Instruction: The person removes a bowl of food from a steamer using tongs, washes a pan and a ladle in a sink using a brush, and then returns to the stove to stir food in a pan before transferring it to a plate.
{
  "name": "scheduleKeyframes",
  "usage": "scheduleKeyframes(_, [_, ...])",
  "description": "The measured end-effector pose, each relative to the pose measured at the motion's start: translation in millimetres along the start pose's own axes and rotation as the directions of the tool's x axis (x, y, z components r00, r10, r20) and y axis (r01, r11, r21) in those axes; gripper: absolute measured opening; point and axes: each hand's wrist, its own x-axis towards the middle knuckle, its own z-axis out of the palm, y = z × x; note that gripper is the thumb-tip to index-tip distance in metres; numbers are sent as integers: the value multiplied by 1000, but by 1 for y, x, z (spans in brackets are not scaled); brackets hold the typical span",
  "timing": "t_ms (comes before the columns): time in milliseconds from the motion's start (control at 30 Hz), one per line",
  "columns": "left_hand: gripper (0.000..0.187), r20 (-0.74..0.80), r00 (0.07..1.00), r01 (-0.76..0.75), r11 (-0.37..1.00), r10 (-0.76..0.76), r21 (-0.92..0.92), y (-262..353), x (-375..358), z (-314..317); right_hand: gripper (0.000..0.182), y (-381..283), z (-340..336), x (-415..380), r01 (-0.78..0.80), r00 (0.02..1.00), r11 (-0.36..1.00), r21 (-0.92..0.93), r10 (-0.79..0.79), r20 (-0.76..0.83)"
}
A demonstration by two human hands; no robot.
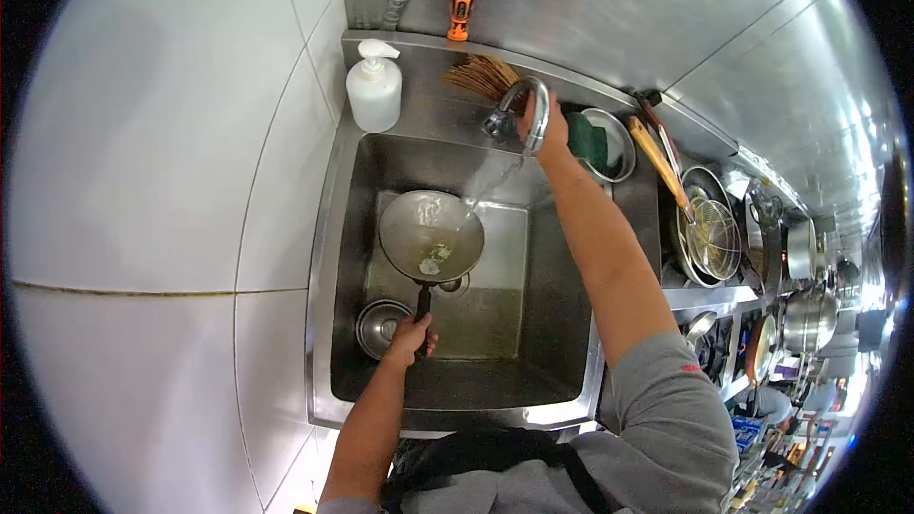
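Note:
My left hand (410, 340) is closed round the black handle of a pan (419, 219) inside the steel sink (552, 324). Water runs from the curved faucet (539, 114) into the pan, where some pale bits lie in the liquid. My right hand (546, 128) is behind the faucet, its fingers mostly hidden by the spout, so its grip cannot be made out. Beside it are a straw brush (484, 76) on the left and a green scouring pad (586, 140) on a round metal dish (619, 138). Metal bowls (381, 326) sit in the sink left of the pan handle.
A white pump bottle (374, 95) stands at the sink's back left corner. An orange and black tool (462, 11) is against the back wall. Strainers (712, 236), pans and pots (809, 322) line the right side. Farther right, another person's grey clothing shows.

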Motion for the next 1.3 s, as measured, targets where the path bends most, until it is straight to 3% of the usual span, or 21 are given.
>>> scheduleKeyframes(33, [26,-5,1000,18,1000,-17,15,-1,-1,-2,57,5,11,4,-82,996,996,-21,82,29])
scheduleKeyframes(100, [28,-22,999,49,999,-49,15,-6,-5,-4,54,10,21,5,-55,991,992,117,69,-112])
scheduleKeyframes(167, [31,-70,997,-18,977,34,213,-2,-7,-2,49,-7,-11,-7,28,957,953,303,63,-284])
scheduleKeyframes(233, [34,-98,995,-4,969,29,247,-11,4,-6,47,-27,-50,-10,68,953,656,752,181,-244])
scheduleKeyframes(300, [36,-111,993,4,959,29,285,-13,10,-5,52,-29,-63,-16,229,896,457,860,245,-369])
scheduleKeyframes(367, [38,-104,994,24,933,14,358,-11,14,-9,50,-31,-71,-45,297,842,496,816,266,-469])
scheduleKeyframes(500, [42,-231,966,27,845,115,535,2,12,-18,47,-44,-54,-177,-97,994,302,948,81,76])
scheduleKeyframes(533, [42,-243,958,18,816,151,578,10,6,-23,78,-34,-24,-210,-150,981,321,935,-69,181])
scheduleKeyframes(567, [42,-255,949,12,785,186,619,20,0,-27,83,-41,-4,-243,-364,922,286,887,-24,386])
scheduleKeyframes(633, [43,-271,932,-1,746,242,665,18,5,-41,84,-38,37,-286,-584,652,623,520,-22,758])
scheduleKeyframes(667, [44,-273,920,-16,723,282,691,12,13,-49,84,-42,47,-293,-585,649,621,521,-27,761])
scheduleKeyframes(733, [46,-269,898,-33,665,347,746,13,12,-59,81,-53,59,-297,-702,359,673,234,50,932])
scheduleKeyframes(767, [48,-263,892,-34,633,369,774,10,11,-63,81,-56,64,-296,-698,349,678,230,42,936])
scheduleKeyframes(833, [47,-288,884,-8,628,368,778,1,26,-73,75,-64,70,-281,-839,448,280,467,-135,884])
scheduleKeyframes(867, [47,-301,876,6,614,377,789,-5,35,-77,75,-67,75,-272,-841,440,283,460,-136,888])
scheduleKeyframes(933, [47,-289,863,-13,589,415,808,-7,36,-78,75,-70,93,-253,-939,111,284,193,-281,953])
scheduleKeyframes(967, [47,-270,845,-38,554,462,832,-5,35,-81,75,-71,100,-237,-940,105,285,189,-287,952])
scheduleKeyframes(1000, [47,-278,844,-28,557,458,830,-1,35,-84,74,-74,102,-216,-621,64,737,265,-289,955])
scheduleKeyframes(1067, [46,-239,880,-84,628,411,773,1,33,-83,73,-83,99,-196,-109,12,956,272,-272,962])
scheduleKeyframes(1200, [44,-232,874,-66,579,426,813,7,28,-77,72,-109,97,-172,-187,2,982,36,-36,999])
scheduleKeyframes(1300, [43,-263,906,-2,624,333,781,4,31,-82,70,-87,118,-173,-212,-109,975,66,-91,990])
